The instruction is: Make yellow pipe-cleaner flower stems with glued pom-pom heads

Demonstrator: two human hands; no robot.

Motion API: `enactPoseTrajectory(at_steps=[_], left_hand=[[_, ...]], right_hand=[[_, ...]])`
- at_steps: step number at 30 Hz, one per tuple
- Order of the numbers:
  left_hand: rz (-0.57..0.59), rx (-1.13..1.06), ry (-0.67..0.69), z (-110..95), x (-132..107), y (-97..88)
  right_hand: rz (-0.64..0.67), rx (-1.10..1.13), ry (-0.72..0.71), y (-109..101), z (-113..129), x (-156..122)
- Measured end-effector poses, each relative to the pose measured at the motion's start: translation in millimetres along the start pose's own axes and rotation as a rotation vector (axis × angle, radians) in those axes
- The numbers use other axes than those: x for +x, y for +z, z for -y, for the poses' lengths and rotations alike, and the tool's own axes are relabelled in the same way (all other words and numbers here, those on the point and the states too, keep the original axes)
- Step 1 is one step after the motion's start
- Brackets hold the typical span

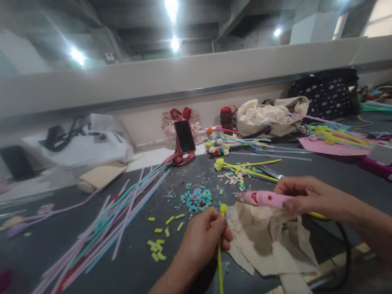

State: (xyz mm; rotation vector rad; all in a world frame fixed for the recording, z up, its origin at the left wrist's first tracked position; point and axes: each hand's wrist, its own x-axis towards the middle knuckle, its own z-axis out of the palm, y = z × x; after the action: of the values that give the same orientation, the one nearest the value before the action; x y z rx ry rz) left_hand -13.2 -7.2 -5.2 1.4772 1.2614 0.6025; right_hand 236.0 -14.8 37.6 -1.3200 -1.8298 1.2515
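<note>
My left hand pinches a yellow pipe cleaner just below the small round yellow bud at its top. The stem hangs down past the table's front edge. In my right hand is a pink hot glue gun, its nozzle pointing left toward the bud but apart from it. Beneath the gun lies a crumpled beige cloth. Short yellow pieces are scattered left of my left hand, and a heap of blue and teal bits lies just beyond it.
Long pastel pipe cleaners stretch across the left side. Finished-looking flower stems and a yellow flower stem lie farther back. A phone leans upright at the back. A black cord hangs at the right front edge.
</note>
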Motion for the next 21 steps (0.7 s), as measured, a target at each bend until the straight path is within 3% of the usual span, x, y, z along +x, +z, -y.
enactPoseTrajectory(at_steps=[4, 10, 15, 21], left_hand=[[-0.022, -0.049, -0.012, -0.3, -1.9, 1.3], [-0.008, -0.206, -0.001, -4.1, -6.8, -1.1], [-0.116, -0.378, 0.009, -13.5, -13.6, -4.5], [-0.087, -0.554, -0.034, -8.4, -13.5, -8.3]], right_hand=[[-0.113, 0.235, 0.013, -6.5, -8.5, 3.6], [-0.262, 0.503, -0.128, 3.2, -8.8, 2.0], [-0.212, 0.470, -0.047, 21.7, -5.5, -2.7], [-0.067, 0.505, 0.051, 37.5, -19.0, 5.6]])
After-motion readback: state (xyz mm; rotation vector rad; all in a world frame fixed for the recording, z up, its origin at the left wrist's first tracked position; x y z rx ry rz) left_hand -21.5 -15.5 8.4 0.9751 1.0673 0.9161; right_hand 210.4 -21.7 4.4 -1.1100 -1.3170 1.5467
